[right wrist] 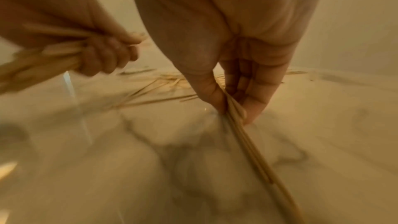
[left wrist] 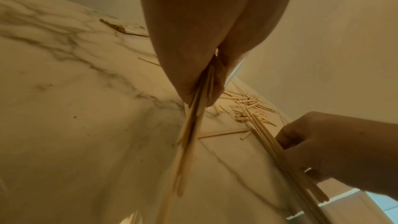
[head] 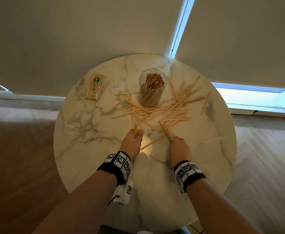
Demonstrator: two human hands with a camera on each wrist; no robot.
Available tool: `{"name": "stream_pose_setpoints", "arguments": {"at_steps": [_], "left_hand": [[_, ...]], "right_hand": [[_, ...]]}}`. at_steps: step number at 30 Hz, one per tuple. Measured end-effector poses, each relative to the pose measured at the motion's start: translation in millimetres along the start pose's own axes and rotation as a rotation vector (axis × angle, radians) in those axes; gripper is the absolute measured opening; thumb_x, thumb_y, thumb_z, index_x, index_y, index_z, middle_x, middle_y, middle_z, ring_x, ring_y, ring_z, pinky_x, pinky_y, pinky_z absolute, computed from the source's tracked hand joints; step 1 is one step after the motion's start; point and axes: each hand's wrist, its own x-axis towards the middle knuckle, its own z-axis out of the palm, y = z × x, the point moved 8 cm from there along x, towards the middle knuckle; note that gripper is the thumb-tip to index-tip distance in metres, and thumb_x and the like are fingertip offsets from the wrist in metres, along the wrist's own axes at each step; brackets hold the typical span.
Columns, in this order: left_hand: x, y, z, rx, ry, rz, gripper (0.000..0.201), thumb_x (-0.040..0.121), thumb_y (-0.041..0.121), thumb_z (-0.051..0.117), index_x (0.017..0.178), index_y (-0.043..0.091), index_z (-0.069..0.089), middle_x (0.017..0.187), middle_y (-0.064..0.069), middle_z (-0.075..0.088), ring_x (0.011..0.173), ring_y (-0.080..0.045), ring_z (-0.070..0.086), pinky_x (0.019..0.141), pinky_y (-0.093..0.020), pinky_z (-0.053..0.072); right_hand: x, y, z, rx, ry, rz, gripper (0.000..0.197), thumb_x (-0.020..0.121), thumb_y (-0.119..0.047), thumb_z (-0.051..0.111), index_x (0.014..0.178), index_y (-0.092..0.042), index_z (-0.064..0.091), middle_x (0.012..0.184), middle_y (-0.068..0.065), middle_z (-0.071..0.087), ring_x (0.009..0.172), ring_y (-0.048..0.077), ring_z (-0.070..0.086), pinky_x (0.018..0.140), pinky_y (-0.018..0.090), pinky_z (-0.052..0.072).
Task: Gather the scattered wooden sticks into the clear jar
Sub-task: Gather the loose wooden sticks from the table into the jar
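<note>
A clear jar [head: 152, 89] stands upright at the far middle of the round marble table [head: 87, 149], with many wooden sticks inside. Loose sticks [head: 155, 110] lie scattered around its base and to its right. My left hand [head: 133, 140] grips a small bundle of sticks [left wrist: 193, 125] just above the table. My right hand [head: 178, 146] pinches another bundle [right wrist: 243, 134] between thumb and fingers, close to the tabletop. One single stick [head: 152, 142] lies between the two hands.
A sealed packet of sticks [head: 95, 86] lies at the table's far left. A lone stick [head: 205, 103] rests near the right edge. Roller blinds and a window sill rise behind the table; wood floor surrounds it.
</note>
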Motion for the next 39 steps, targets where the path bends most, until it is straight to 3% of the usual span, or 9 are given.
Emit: {"name": "stream_pose_setpoints", "arguments": {"at_steps": [9, 12, 16, 20, 23, 27, 31, 35, 39], "left_hand": [[-6.7, 6.0, 3.9, -0.211, -0.014, -0.034, 0.027, 0.11, 0.032, 0.037, 0.098, 0.012, 0.05, 0.085, -0.003, 0.072, 0.066, -0.015, 0.06, 0.059, -0.03, 0.047], [-6.9, 6.9, 9.2, -0.366, -0.013, -0.076, 0.024, 0.111, 0.029, 0.038, 0.102, 0.012, 0.052, 0.102, -0.01, 0.075, 0.086, -0.024, 0.069, 0.076, -0.04, 0.054], [-9.3, 15.4, 10.6, -0.421, -0.033, 0.005, 0.035, 0.105, 0.044, 0.046, 0.117, 0.016, 0.064, 0.111, -0.009, 0.073, 0.106, -0.024, 0.071, 0.098, -0.043, 0.055], [-12.1, 15.9, 8.9, -0.433, -0.101, 0.037, 0.05, 0.096, 0.051, 0.061, 0.121, 0.009, 0.062, 0.113, -0.012, 0.074, 0.107, -0.025, 0.072, 0.099, -0.045, 0.056], [-10.4, 14.3, -2.5, -0.454, -0.09, 0.06, 0.044, 0.099, 0.046, 0.058, 0.119, 0.007, 0.062, 0.113, -0.016, 0.073, 0.108, -0.03, 0.071, 0.101, -0.051, 0.054], [-8.8, 18.3, -19.3, -0.527, 0.025, 0.045, 0.024, 0.105, 0.039, 0.051, 0.11, 0.016, 0.059, 0.109, -0.013, 0.076, 0.104, -0.033, 0.073, 0.091, -0.049, 0.059], [-7.2, 29.1, -34.4, -0.511, 0.149, 0.074, 0.023, 0.108, 0.036, 0.044, 0.102, 0.016, 0.053, 0.08, -0.009, 0.076, 0.08, -0.036, 0.074, 0.078, -0.046, 0.059], [-10.2, 40.7, -31.8, -0.576, 0.148, 0.141, 0.023, 0.106, 0.034, 0.051, 0.09, 0.017, 0.051, 0.059, 0.003, 0.045, 0.052, -0.014, 0.046, 0.059, -0.036, 0.047], [-10.3, 51.3, -44.0, -0.556, 0.203, 0.168, 0.035, 0.102, 0.04, 0.058, 0.078, 0.018, 0.043, 0.058, 0.003, 0.038, 0.047, -0.012, 0.034, 0.047, -0.029, 0.034]], "right_hand": [[-5.2, -14.4, -20.7, 0.578, -0.137, -0.009, 0.01, 0.083, -0.013, 0.067, 0.077, -0.021, 0.068, 0.071, 0.001, 0.069, 0.069, 0.02, 0.067, 0.059, 0.029, 0.052], [-11.9, -43.9, -20.1, 0.697, -0.201, -0.123, 0.009, 0.083, -0.015, 0.071, 0.081, -0.024, 0.071, 0.074, -0.003, 0.073, 0.073, 0.018, 0.072, 0.077, 0.04, 0.061], [-25.3, -83.7, -24.1, 0.722, -0.187, -0.265, 0.013, 0.087, -0.013, 0.065, 0.085, -0.023, 0.072, 0.074, 0.002, 0.072, 0.071, 0.023, 0.07, 0.073, 0.043, 0.061], [-25.8, -95.4, -31.1, 0.662, -0.09, -0.274, 0.014, 0.092, -0.011, 0.06, 0.098, -0.015, 0.071, 0.079, 0.001, 0.07, 0.07, 0.013, 0.065, 0.061, 0.022, 0.052], [-31.5, -105.2, -34.3, 0.653, -0.126, -0.39, 0.02, 0.094, -0.017, 0.064, 0.111, -0.019, 0.075, 0.093, -0.003, 0.075, 0.083, 0.008, 0.068, 0.07, 0.014, 0.05], [-38.1, -104.5, -33.8, 0.501, -0.086, -0.439, 0.026, 0.092, -0.034, 0.069, 0.115, -0.022, 0.074, 0.1, -0.003, 0.074, 0.089, 0.012, 0.068, 0.086, 0.033, 0.055], [-42.1, -96.3, -3.7, 0.224, -0.222, -0.366, 0.055, 0.085, -0.052, 0.072, 0.126, -0.016, 0.065, 0.114, 0.003, 0.068, 0.102, 0.021, 0.064, 0.084, 0.031, 0.05], [-46.2, -106.7, 6.3, 0.224, -0.2, -0.454, 0.022, 0.094, -0.031, 0.064, 0.109, -0.017, 0.073, 0.097, 0.005, 0.073, 0.091, 0.023, 0.065, 0.072, 0.027, 0.039], [-49.8, -105.5, 5.6, 0.38, -0.19, -0.418, 0.025, 0.093, -0.034, 0.067, 0.112, -0.018, 0.07, 0.095, 0.0, 0.072, 0.086, 0.017, 0.064, 0.076, 0.03, 0.048]]}}
